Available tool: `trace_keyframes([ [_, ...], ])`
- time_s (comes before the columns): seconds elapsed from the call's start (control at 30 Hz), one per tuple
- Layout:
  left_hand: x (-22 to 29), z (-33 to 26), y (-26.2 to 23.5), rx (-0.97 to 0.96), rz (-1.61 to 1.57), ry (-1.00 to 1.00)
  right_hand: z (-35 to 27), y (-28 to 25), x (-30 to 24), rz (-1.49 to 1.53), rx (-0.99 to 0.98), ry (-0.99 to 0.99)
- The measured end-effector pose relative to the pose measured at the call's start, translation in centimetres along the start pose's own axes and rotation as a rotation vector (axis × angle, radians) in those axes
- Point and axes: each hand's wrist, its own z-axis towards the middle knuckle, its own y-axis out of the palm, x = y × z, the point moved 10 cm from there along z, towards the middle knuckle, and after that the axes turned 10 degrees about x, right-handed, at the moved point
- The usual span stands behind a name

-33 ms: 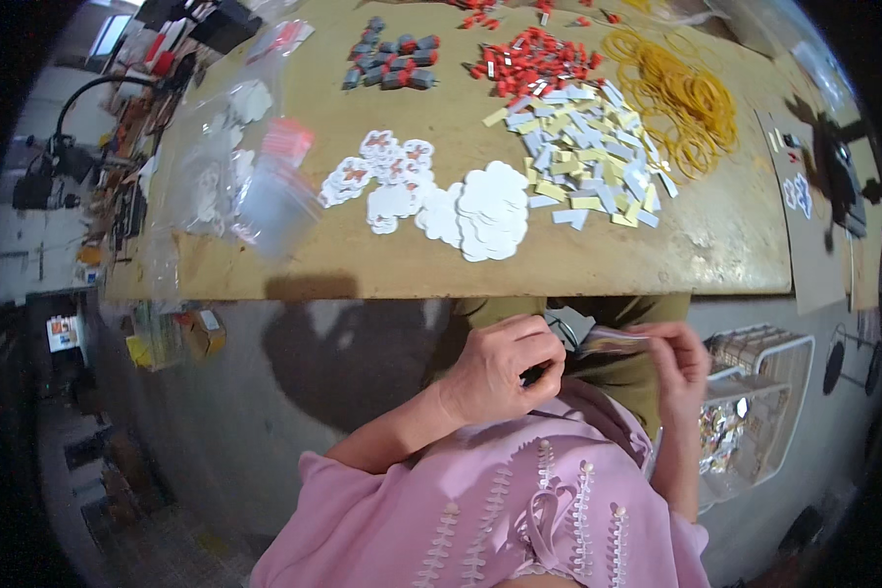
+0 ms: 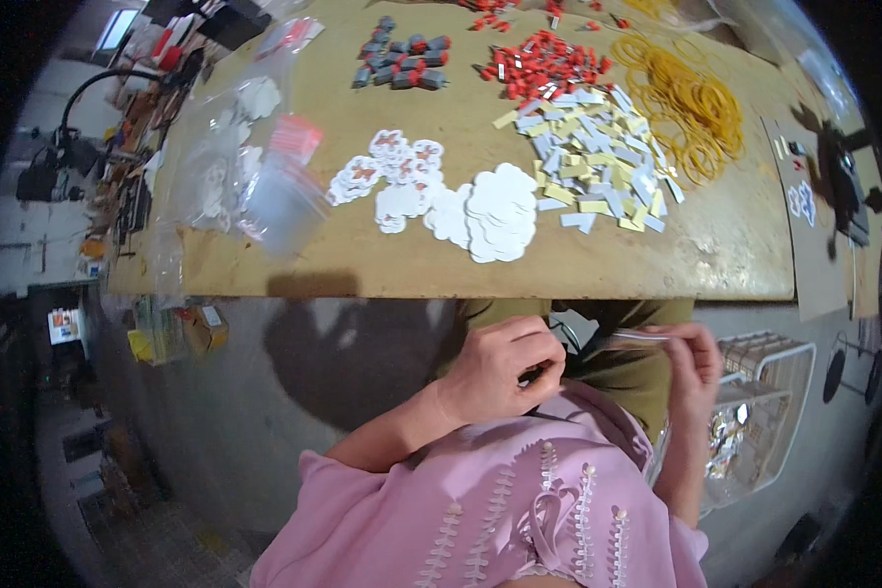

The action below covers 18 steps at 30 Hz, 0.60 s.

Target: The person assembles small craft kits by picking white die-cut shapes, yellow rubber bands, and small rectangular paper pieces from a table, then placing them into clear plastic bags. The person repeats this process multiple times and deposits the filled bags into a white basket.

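My left hand [image 2: 513, 367] is closed above my lap, with its fingers curled inward. A bit of something dark shows inside the curl, too hidden to name. Just beyond its knuckles a thin dark curved loop [image 2: 565, 333] lies against a pale grey patch; I cannot make out what it belongs to. To the right, my right hand [image 2: 694, 361] pinches a thin flat white piece [image 2: 645, 336] between thumb and fingers, seen almost edge-on. That piece points left toward my left hand, and both hands are below the table's near edge.
On the table [image 2: 402, 274] lie white scalloped cutouts [image 2: 502, 216], printed cutouts [image 2: 392, 162], grey and yellow strips [image 2: 598, 162], small red parts [image 2: 549, 67], grey motor-like parts [image 2: 402, 64], yellow rubber bands [image 2: 691, 113] and clear bags [image 2: 284, 201]. White baskets [image 2: 769, 421] stand right.
My right hand has shifted slightly right, away from the left. The flat piece it pinches has turned from showing a coloured face to nearly edge-on. My left hand stays almost still.
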Motion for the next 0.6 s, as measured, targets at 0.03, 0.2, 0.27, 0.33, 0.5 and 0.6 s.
trace_keyframes([
  [0.03, 0.0, 0.0, -1.2, 0.035, -0.003, 0.005, 0.8, -3.1, 1.6, 0.094, 0.053, -0.021],
  [0.2, -3.7, 0.5, -13.7, 0.454, 0.682, 0.225, 2.8, -24.0, 7.7, -0.184, 0.388, -0.106],
  [0.27, -6.6, 2.2, -18.9, 0.445, 1.036, 0.070, 1.7, -31.4, 9.4, -0.403, 0.553, -0.146],
  [0.33, -9.7, 0.8, -22.4, 0.480, 1.149, 0.078, 0.3, -38.7, 12.2, -0.823, 0.589, -0.201],
  [0.5, -13.7, -0.3, -20.4, 0.469, 1.020, 0.090, -9.7, -59.4, 17.4, -1.687, 0.431, 0.036],
  [0.6, -9.3, -0.2, -21.2, 0.492, 1.026, 0.088, -9.3, -51.6, 22.3, -1.666, 0.438, 0.212],
])
